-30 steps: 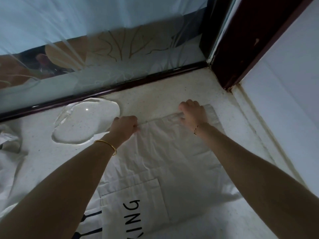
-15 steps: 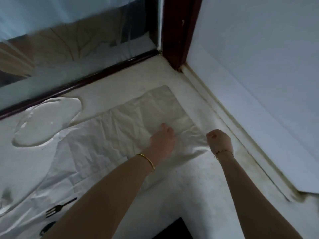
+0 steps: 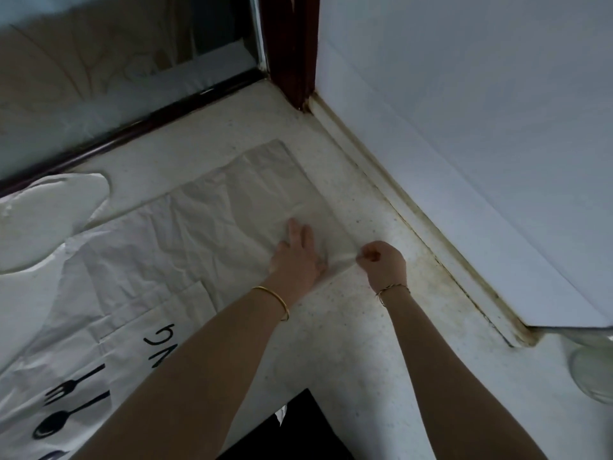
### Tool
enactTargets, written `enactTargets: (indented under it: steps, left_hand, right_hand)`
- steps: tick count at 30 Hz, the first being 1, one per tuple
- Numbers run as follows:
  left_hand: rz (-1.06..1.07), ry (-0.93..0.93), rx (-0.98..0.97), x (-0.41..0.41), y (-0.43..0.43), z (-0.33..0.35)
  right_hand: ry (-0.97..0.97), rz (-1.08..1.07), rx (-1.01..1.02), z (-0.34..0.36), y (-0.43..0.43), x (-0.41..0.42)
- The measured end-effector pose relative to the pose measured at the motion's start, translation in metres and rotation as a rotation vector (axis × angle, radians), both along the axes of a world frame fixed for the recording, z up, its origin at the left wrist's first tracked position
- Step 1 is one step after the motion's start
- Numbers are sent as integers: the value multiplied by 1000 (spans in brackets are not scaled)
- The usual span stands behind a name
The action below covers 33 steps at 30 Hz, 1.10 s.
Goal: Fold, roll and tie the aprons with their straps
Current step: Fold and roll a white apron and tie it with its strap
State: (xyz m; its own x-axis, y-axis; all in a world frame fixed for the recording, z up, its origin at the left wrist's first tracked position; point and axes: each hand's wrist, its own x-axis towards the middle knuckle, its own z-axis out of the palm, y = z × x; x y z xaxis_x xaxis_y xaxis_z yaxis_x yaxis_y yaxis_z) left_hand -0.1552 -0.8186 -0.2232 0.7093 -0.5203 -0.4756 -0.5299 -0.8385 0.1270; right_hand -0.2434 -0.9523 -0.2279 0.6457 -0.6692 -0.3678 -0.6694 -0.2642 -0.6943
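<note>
The apron (image 3: 199,234) lies flat on the surface (image 3: 335,330), spreading left from the hands. The left hand (image 3: 298,255) presses on its edge with straight fingers. Just beside it, the right hand (image 3: 383,265) is fisted, pinching the strap (image 3: 341,260).

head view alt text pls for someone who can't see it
A person's left hand presses flat on a white apron spread on a speckled counter, while the right hand pinches what looks like its strap at the apron's edge. A fork and spoon are printed on the apron.
</note>
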Motion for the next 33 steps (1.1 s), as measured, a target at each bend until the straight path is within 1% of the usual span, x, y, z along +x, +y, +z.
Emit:
enactTargets:
  steps: [2,3,5,6,9,10,11,12,13,14,15,16,17,19,20,21,24,26,27,28,29,30,31,32,33]
  left_hand:
    - [-13,20,37,1,-1,2]
    - [-18,26,54,2,-2,2]
    - [-30,26,71,2,-2,0]
    - [-34,25,71,2,-1,-2]
    - [-39,26,53,4,1,-5]
    - [-38,34,34,5,3,-6]
    - [-34,48,-4,6,7,-5]
    - [-28,65,-68,7,12,-4]
    - [-7,70,-169,8,19,-1]
    - [41,52,-293,9,30,1]
    - [101,12,-401,9,41,4]
    - [164,-36,-460,8,55,5]
    - [222,-73,-474,8,73,6]
    - [298,-107,-438,5,108,5]
    - [341,-118,-403,4,132,2]
    - [392,-136,-360,2,160,1]
    - [608,-222,-176,-4,240,-2]
    - [788,-267,-51,-7,290,-2]
    - [834,-281,-23,-7,306,-2]
    - [846,-293,-47,-7,324,0]
    - [801,-283,-108,-5,326,2]
    - [711,-258,-182,-6,330,4]
    - [598,-223,-235,-9,331,5]
    - [507,-186,-245,-13,336,1]
    - [488,-153,-200,-16,342,-3]
  right_hand:
    - [28,67,51,0,-5,0]
    - [72,127,65,2,-8,0]
    - [184,248,29,5,-13,4]
    - [218,257,7,5,-15,7]
    - [291,130,-39,6,-8,18]
    - [333,72,-88,9,-1,21]
    - [362,31,-173,14,8,23]
    - [352,11,-283,19,17,24]
    - [297,39,-377,23,27,27]
    - [211,121,-433,27,40,31]
    - [132,246,-443,30,54,35]
    - [62,404,-417,28,70,41]
    - [18,563,-376,25,89,47]
    - [65,776,-336,17,114,53]
    - [115,802,-345,13,122,56]
    - [162,767,-350,9,128,59]
    - [263,517,-342,0,126,68]
    - [309,472,-397,2,136,75]
    - [278,506,-428,5,145,77]
    - [206,591,-437,9,166,80]
    - [134,709,-426,11,182,80]
    - [83,855,-407,11,204,79]
    - [70,981,-399,8,223,77]
    - [92,1059,-413,4,238,76]
    - [120,1067,-437,0,244,77]
